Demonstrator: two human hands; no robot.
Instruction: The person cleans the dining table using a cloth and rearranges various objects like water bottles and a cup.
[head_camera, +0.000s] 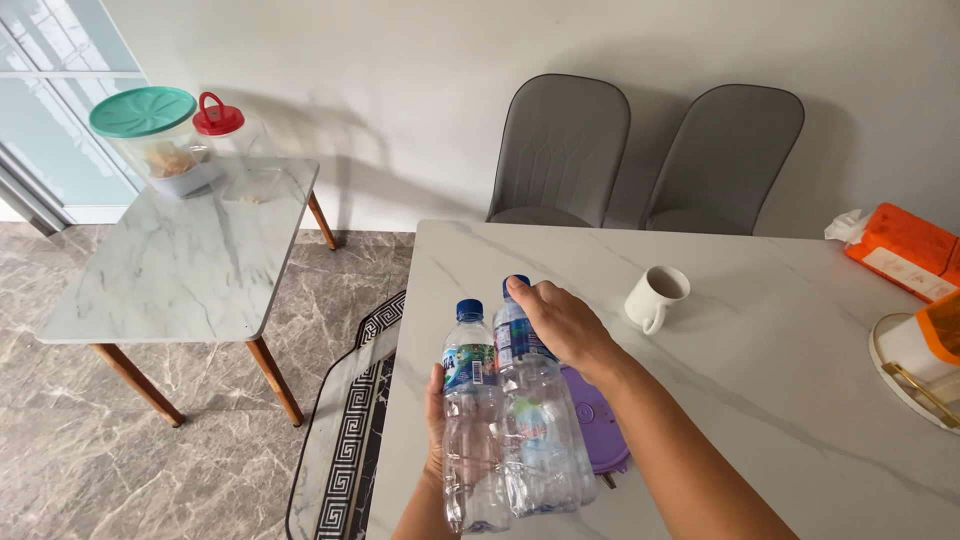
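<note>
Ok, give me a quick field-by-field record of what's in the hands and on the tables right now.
left hand: cradles the clear plastic bottles from below
right hand: rests on top of the taller bottle, near its blue cap
bottles: clear, blue caps, held upright together over the marble table
under bottles: purple lid, partly hidden
white mug: upright on the table, apart from the hands
right edge: orange tissue pack
side table: two clear jars, green lid and red lid

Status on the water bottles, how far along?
Done: two capped clear bottles are gathered together over the table. In hand: left hand grips them from the side, right hand presses the upper parts. Left: both are held, neither clearly set down.
</note>
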